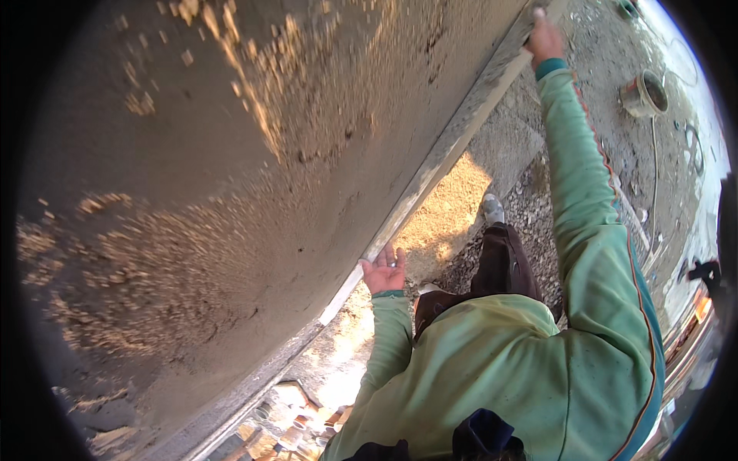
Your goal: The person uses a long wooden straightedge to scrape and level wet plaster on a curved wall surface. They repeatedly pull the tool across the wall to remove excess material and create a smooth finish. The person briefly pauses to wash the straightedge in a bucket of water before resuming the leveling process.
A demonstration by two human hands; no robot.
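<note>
A long, narrow straightedge board [451,146], smeared with grey mortar, runs diagonally along the wet plastered wall [307,223]. My right hand [546,38] is closed around the board near its upper right end; part of the fingers is hidden behind it. Lower down, the thumb side of my left hand [384,273] touches the board's edge. Its palm shows, bare, and the fingers are apart, slightly bent. Loose crumbs of mortar on the wall look streaked and blurred.
Gravel [526,207] and sunlit sand [450,207] lie by my feet. A mortar-stained bucket [644,94] stands at the far right, with a pale hose or rod [654,169] beside it. Broken rubble [296,422] lies below the board's lower end.
</note>
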